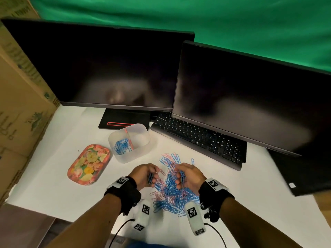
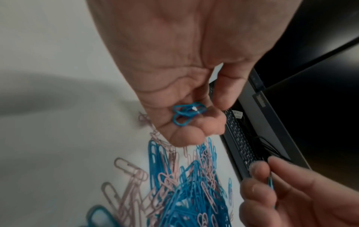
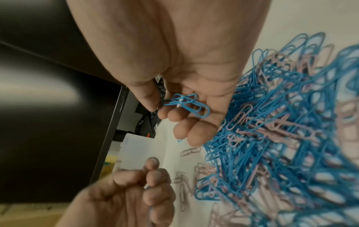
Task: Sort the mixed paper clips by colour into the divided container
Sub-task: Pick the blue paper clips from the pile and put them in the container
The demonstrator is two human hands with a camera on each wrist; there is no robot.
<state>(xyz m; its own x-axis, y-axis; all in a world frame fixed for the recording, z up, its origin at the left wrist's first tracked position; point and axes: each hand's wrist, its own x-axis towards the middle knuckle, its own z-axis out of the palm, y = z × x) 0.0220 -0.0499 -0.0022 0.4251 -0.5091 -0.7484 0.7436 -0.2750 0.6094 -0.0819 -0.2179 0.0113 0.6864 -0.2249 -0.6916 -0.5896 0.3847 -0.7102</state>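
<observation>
A heap of mixed blue and pink paper clips point(image 1: 172, 187) lies on the white table between my hands. My left hand point(image 1: 146, 174) curls round a small bunch of blue clips point(image 2: 187, 113) at the heap's left edge. At the heap's right side my right hand point(image 1: 186, 176) grips another bunch of blue clips point(image 3: 186, 102). The translucent divided container point(image 1: 129, 141) stands beyond the left hand. Its left compartment holds blue clips point(image 1: 121, 146), and a pink clip point(image 1: 130, 140) lies along the divider.
A flowered oval tray point(image 1: 88, 164) lies left of the container. A black keyboard point(image 1: 198, 138) and two dark monitors point(image 1: 107, 68) stand behind the heap. Cardboard boxes point(image 1: 19, 104) wall off the left side. Bare white table lies at the front left.
</observation>
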